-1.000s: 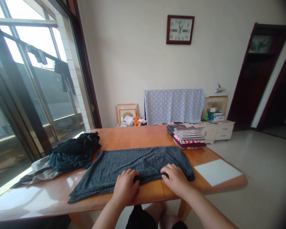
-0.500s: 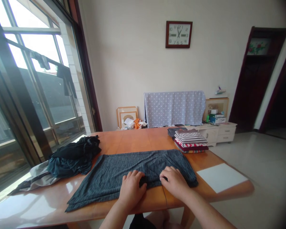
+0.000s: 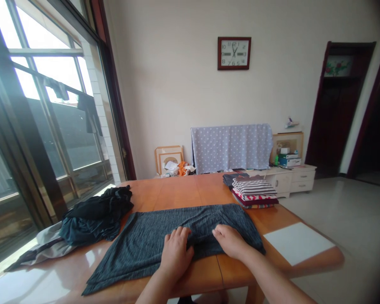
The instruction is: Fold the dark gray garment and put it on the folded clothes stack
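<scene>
A dark blue-grey heathered garment (image 3: 158,228) lies folded lengthwise across the near part of the table, its layered edges showing at the lower left. My left hand (image 3: 177,251) rests on its near edge, fingers curved over the cloth and the thumb apart from them. To the right, my right hand (image 3: 229,240) is closed at the garment's near side, its fingers drawn together on the fabric. The fingertips of that hand are partly hidden.
Crumpled dark clothes (image 3: 96,215) lie at the left by the window, beside a grey piece (image 3: 46,247). A stack of folded clothes (image 3: 255,192) stands at the far right of the wooden table (image 3: 177,190). A white sheet (image 3: 297,242) lies near the right edge.
My right hand's fingers have drawn closer together and lifted slightly relative to the garment. My left hand stays nearly in place. The whole view has tilted slightly upward.
</scene>
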Demonstrator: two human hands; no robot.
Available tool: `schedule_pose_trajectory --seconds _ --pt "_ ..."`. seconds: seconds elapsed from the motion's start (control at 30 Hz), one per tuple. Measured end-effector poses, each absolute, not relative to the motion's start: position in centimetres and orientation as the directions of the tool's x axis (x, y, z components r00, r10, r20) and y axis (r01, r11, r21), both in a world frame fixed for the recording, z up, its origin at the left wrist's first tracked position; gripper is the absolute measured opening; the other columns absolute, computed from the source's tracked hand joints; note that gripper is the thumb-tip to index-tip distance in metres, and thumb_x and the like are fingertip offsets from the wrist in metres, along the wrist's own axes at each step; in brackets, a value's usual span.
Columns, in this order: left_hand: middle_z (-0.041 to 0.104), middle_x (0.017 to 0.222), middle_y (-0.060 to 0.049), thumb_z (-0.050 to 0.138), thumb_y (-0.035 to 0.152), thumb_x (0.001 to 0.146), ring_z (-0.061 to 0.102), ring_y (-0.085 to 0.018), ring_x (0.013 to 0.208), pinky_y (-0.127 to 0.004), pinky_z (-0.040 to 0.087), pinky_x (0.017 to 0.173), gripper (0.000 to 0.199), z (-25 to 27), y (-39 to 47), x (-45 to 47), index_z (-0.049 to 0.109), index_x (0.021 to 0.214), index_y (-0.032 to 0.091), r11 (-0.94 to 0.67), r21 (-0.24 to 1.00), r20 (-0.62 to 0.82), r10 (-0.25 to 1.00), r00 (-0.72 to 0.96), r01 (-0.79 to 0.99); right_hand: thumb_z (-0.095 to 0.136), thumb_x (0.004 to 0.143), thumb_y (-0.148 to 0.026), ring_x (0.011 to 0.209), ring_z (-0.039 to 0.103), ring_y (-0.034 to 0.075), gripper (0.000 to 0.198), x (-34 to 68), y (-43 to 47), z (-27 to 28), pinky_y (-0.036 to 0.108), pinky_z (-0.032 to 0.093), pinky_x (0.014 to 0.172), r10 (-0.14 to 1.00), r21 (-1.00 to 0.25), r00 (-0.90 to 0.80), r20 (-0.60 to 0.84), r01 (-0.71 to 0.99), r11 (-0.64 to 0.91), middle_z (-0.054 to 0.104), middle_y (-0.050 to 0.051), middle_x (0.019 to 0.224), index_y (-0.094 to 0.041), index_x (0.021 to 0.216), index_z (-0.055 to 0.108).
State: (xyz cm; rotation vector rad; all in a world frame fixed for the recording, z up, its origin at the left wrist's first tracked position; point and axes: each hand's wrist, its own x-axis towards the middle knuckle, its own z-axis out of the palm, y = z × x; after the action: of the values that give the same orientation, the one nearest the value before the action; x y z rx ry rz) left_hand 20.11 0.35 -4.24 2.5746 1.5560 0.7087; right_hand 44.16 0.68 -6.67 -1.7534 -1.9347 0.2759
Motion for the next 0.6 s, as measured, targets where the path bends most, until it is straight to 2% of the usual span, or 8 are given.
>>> schedule_pose_trajectory --seconds 0.1,0.27,0.43,0.6 --pt "0.065 0.101 -0.004 0.049 0.016 0.087 0.056 -0.023 0.1 -0.036 0.033 0.087 0.023 -3.5 0.4 19.8 0.065 0.1 0.026 -0.503 0.247 0.369 0.839 0.399 0.828 0.043 0.099 -0.035 0.076 0.057 0.016 0.033 44.2 0.2 -6.1 0.028 0.029 0.066 0.957 -0.418 -0.048 0.285 0.892 0.17 0.065 0.001 0.079 -0.021 0.072 0.055" --pt "0.063 0.099 -0.003 0.044 0.023 0.097 0.055 -0.022 0.097 -0.036 0.034 0.087 0.024 -2.4 -0.5 18.6 0.066 0.101 0.029 -0.559 0.221 0.425 0.793 0.437 0.799 0.039 0.102 -0.034 0.092 0.055 0.02 0.031 44.4 -1.8 -4.9 0.031 0.031 0.078 0.897 -0.304 -0.146 0.417 0.908 0.289 0.065 0.002 0.089 -0.023 0.081 0.059" --pt "0.061 0.096 -0.004 0.045 0.021 0.096 0.054 -0.022 0.093 -0.034 0.037 0.082 0.022 -3.6 -2.2 17.9 0.066 0.097 0.027 -0.583 0.219 0.358 0.794 0.491 0.782 0.041 0.101 -0.032 0.09 0.053 0.021 0.028 44.6 -3.7 -6.1 0.034 0.032 0.08 0.892 -0.252 -0.241 0.382 0.901 0.352 0.063 0.003 0.089 -0.024 0.083 0.061" --pt "0.06 0.096 -0.005 0.047 0.021 0.094 0.054 -0.023 0.093 -0.035 0.038 0.082 0.019 -4.4 -2.5 17.9 0.065 0.094 0.027 -0.581 0.207 0.342 0.797 0.498 0.787 0.045 0.098 -0.033 0.089 0.055 0.021 0.027 44.5 -3.8 -6.0 0.034 0.035 0.08 0.902 -0.287 -0.208 0.379 0.9 0.329 0.064 0.003 0.087 -0.024 0.08 0.063"
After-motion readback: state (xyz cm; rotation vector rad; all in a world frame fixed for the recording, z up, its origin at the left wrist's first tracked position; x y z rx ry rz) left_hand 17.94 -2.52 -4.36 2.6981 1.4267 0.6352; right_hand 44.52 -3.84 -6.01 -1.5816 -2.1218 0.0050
